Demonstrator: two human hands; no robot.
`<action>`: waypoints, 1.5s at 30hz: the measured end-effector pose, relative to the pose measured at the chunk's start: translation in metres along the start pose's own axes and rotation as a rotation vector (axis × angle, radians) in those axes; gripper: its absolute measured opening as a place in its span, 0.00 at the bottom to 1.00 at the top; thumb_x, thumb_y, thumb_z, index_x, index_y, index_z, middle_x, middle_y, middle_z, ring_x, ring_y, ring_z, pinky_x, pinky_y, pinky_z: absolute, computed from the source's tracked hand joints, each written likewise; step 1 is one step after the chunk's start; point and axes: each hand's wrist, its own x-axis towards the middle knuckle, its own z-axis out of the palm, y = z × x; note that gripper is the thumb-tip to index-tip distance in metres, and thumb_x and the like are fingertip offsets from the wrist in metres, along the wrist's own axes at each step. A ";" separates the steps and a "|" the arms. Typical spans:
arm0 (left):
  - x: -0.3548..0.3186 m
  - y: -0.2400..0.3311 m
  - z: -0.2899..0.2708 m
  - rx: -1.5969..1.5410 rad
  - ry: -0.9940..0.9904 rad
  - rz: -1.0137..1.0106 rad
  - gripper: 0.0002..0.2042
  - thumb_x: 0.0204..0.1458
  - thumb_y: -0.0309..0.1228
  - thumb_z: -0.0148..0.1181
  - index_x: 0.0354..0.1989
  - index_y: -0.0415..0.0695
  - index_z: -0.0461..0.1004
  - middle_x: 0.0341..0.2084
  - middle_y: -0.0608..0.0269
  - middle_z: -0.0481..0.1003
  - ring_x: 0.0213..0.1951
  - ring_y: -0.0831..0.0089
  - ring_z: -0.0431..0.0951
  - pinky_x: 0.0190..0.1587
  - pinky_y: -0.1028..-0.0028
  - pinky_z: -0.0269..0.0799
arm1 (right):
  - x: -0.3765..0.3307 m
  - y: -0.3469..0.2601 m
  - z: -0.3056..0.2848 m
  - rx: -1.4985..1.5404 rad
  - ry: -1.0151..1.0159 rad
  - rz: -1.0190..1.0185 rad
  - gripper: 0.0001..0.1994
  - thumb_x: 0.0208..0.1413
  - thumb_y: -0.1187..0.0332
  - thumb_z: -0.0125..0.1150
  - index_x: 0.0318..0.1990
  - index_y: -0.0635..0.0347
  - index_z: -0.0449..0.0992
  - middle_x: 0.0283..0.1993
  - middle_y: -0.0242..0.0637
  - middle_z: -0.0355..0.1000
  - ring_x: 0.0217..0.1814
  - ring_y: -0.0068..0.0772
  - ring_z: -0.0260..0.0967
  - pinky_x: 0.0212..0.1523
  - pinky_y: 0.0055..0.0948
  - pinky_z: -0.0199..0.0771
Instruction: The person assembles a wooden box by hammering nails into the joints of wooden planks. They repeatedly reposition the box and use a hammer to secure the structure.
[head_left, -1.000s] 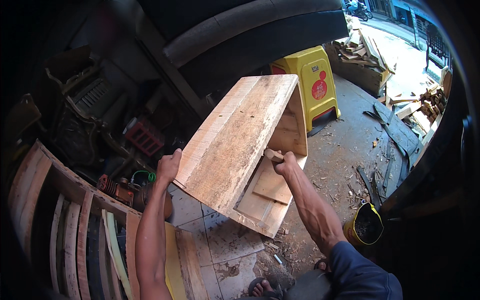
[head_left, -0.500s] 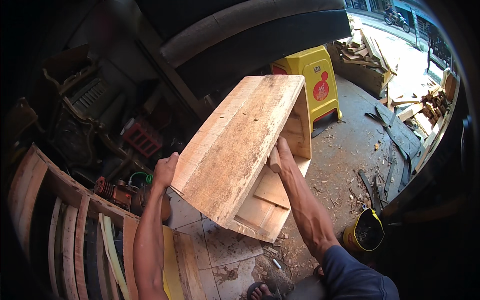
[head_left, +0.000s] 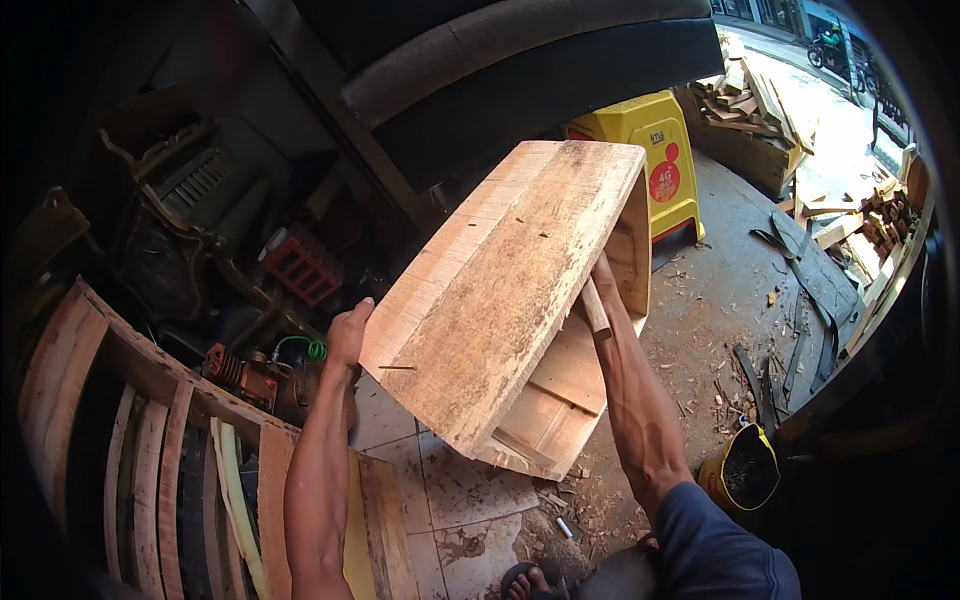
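Sets left hand [head_left: 348, 335] against left edge of wooden box [head_left: 490, 285], touching. Can't tell how tightly, with fingers mostly turned away from view. Reaches right hand [head_left: 603, 276] in through open right side of box, under top board. Keeps wooden handle [head_left: 597, 312] in closed grip, with its end sticking out back along wrist and fingertips hidden behind board.

Has box tilted between both sets of fingers: top board right of left fingers, lengthwise edge just left of right fingers. Shows thin nail-like thing [head_left: 397, 368] on top board, near left fingers, on nearer side. Shows inner panel [head_left: 567, 372] below right fingers, toward body.

Around left fingers: green hose [head_left: 317, 350] and orange-red machine [head_left: 247, 375] to left, red crate [head_left: 302, 268] farther off, slatted wooden frame [head_left: 180, 375] left and nearer body.

Around right fingers: yellow stool [head_left: 685, 205] beyond, wood scraps [head_left: 745, 105] well apart past that, yellow bucket [head_left: 712, 482] right and nearer body, floor [head_left: 690, 310] strewn with shavings to right.
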 end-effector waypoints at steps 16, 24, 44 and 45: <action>-0.006 0.011 0.054 -0.795 -0.131 -0.123 0.18 0.65 0.45 0.53 0.29 0.45 0.76 0.24 0.69 0.74 0.26 0.76 0.72 0.34 0.73 0.67 | -0.062 -0.065 -0.024 -0.168 -0.301 0.118 0.20 0.71 0.48 0.50 0.49 0.56 0.73 0.32 0.35 0.74 0.22 0.23 0.71 0.22 0.27 0.80; -0.005 0.015 0.066 -0.803 0.115 -0.083 0.23 0.65 0.48 0.48 0.26 0.43 0.76 0.22 0.68 0.74 0.28 0.75 0.73 0.36 0.73 0.68 | -0.299 0.027 -0.055 -0.030 0.766 0.556 0.22 0.73 0.44 0.42 0.38 0.53 0.64 0.20 0.23 0.59 0.14 0.16 0.55 0.13 0.22 0.57; 0.005 -0.021 0.089 -0.815 0.259 -0.015 0.44 0.63 0.71 0.30 0.30 0.39 0.77 0.27 0.62 0.79 0.34 0.70 0.77 0.45 0.71 0.71 | -0.346 0.040 0.086 0.150 0.490 0.562 0.20 0.74 0.49 0.41 0.42 0.58 0.66 0.20 0.28 0.63 0.14 0.23 0.62 0.13 0.24 0.67; 0.002 -0.021 0.087 -0.826 0.251 -0.037 0.43 0.63 0.71 0.30 0.31 0.39 0.77 0.28 0.62 0.79 0.34 0.70 0.77 0.45 0.70 0.71 | -0.344 0.039 0.128 0.224 0.120 0.640 0.21 0.75 0.46 0.39 0.44 0.56 0.65 0.19 0.30 0.61 0.10 0.23 0.60 0.08 0.25 0.64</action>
